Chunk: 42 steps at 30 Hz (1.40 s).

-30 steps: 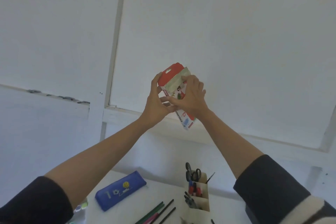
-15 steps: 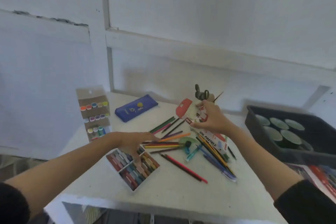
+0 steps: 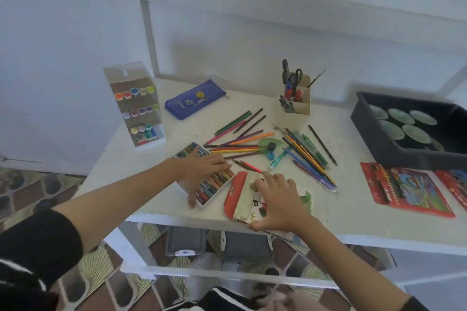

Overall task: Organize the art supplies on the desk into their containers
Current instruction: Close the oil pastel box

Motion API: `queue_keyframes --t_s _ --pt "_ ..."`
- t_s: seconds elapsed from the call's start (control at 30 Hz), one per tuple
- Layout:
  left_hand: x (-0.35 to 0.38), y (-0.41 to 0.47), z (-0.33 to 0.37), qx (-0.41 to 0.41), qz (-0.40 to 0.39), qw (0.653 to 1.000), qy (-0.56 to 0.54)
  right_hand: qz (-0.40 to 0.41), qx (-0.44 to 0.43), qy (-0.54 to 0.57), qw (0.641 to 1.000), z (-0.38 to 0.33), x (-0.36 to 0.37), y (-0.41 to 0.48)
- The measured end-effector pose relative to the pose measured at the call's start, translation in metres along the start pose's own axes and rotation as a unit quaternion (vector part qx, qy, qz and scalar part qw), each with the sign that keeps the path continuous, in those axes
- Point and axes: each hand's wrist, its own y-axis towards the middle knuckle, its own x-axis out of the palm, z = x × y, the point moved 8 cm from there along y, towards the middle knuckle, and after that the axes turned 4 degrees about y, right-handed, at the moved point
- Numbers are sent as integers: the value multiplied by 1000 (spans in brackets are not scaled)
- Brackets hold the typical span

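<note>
Tray [image 3: 219, 192] sits at 9 o'clock of sleeve [image 3: 241, 195]; my left hand [image 3: 202, 166] flat on it, right hand [image 3: 278, 197] gripping sleeve.

**White desk** [image 3: 341, 209]: the flat painted top in front of me, seen from above.

**White panelled wall** [image 3: 278, 20]: it rises behind the desk and is crossed by raised battens.

**Plain white board** [image 3: 50, 58]: upright, to my left, beside the wall.

**Brown and cream patterned floor tiles** [image 3: 32, 184]: visible left of the desk and under it.

**Two grey plastic boxes** [image 3: 185, 240]: side by side beneath the desk top, behind a white lower rail [image 3: 227, 274].

**Black plastic tray** [image 3: 379, 144]: on the desk at my far right. It holds round greenish discs [image 3: 401, 116], possibly lids, though the view is too soft to tell.
</note>
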Motion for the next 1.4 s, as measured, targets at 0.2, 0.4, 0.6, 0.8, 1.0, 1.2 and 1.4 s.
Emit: queue_keyframes --t_s 0.2,0.4,0.6,0.8,1.0,1.2,1.4 --pt "6 -7 -2 -8 72 995 -64 -1 28 3 1000 2 12 -4" --pt "4 -14 -3 -10 117 989 -93 12 3 59 998 -14 11 7" --pt "6 -7 -2 -17 101 992 -80 25 -5 91 995 -26 9 18" --pt "15 -4 7 -5 128 989 -70 15 -37 81 996 -39 13 19" --pt "15 -7 10 -25 153 985 -74 19 -21 77 997 -39 24 21" --pt "24 -11 7 -22 129 986 -107 33 -12 85 996 -39 25 22" --pt "55 -44 -40 -164 160 953 -198 35 -10 91 995 -39 31 23"
